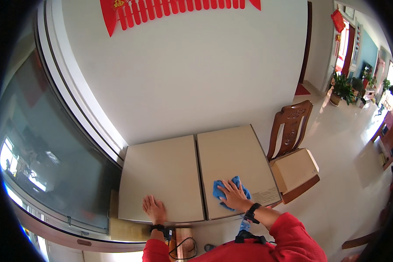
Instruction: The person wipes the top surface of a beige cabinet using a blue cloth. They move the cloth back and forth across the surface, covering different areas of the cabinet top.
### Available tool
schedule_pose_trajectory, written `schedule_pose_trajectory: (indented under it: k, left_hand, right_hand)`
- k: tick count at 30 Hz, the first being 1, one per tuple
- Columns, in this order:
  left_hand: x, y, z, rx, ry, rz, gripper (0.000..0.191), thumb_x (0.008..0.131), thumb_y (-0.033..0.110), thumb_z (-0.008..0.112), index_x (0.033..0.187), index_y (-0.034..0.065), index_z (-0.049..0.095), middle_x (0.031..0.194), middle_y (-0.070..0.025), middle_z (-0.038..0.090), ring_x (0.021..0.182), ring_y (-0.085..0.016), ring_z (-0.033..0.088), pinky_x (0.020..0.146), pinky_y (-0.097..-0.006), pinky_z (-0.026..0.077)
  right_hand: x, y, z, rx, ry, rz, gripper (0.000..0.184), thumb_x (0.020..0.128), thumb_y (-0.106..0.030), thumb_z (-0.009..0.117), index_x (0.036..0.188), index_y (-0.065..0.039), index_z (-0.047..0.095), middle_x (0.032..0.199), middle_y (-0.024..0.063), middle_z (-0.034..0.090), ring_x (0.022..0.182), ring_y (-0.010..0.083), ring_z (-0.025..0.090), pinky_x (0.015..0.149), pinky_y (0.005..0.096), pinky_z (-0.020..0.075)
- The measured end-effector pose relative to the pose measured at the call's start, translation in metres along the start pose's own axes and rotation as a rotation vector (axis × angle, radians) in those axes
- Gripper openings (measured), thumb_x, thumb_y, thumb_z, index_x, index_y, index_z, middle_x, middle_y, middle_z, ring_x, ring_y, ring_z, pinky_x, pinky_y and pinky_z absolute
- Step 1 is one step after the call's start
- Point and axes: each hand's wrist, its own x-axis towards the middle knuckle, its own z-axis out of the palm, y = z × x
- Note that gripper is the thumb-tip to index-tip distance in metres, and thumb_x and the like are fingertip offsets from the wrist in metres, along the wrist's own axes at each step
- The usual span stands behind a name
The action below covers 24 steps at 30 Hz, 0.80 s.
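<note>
Two flat beige panels, the left panel [160, 177] and the right panel [232, 154], lie side by side with a dark gap between them. My left hand [154, 209] rests palm down near the front of the left panel and holds nothing. On the right panel, my right hand [234, 196] presses a crumpled blue cloth [219, 190] against the surface. Part of the cloth is hidden under the palm and fingers. Small printed text [264, 196] shows on the right panel, just right of the cloth.
A carved wooden chair [290, 134] stands at the right, with a cardboard box [296, 170] on its seat. Behind the panels rises a white wall [190, 78]. A sliding glass door [62, 147] borders the left side. Below my left wrist hangs a black cable [195, 245].
</note>
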Motion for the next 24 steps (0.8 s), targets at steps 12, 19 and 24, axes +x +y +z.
schedule_pose_trajectory:
  k: [12,19,24]
  left_hand:
    - [-0.001,0.004,-0.008,-0.021,-0.003,0.024,0.052,0.093,0.027,0.054,0.140,0.0038,0.047,0.152,-0.0194,0.038,0.144,-0.038,0.027,0.120,-0.0499,0.015]
    - [0.000,0.010,-0.012,-0.034,-0.012,-0.009,0.052,0.092,0.026,0.056,0.137,0.0015,0.049,0.151,-0.0210,0.039,0.144,-0.038,0.027,0.119,-0.0499,0.015]
    - [0.002,0.012,-0.013,-0.021,-0.015,-0.021,0.051,0.090,0.025,0.058,0.135,0.0019,0.051,0.150,-0.0207,0.040,0.143,-0.039,0.028,0.119,-0.0515,0.017]
  right_hand:
    - [-0.026,0.025,-0.022,0.091,-0.097,0.055,0.058,0.098,-0.035,0.054,0.151,-0.019,0.036,0.162,0.0096,0.017,0.149,0.0311,0.018,0.117,0.0609,0.0188]
    - [0.039,0.075,-0.035,0.078,-0.042,0.147,0.058,0.098,-0.034,0.054,0.151,-0.018,0.035,0.162,0.0103,0.017,0.149,0.0311,0.019,0.117,0.0610,0.0194]
    - [0.085,0.106,-0.034,0.048,-0.063,0.179,0.059,0.099,-0.032,0.051,0.153,-0.019,0.032,0.163,0.0095,0.014,0.150,0.0307,0.014,0.118,0.0603,0.0176]
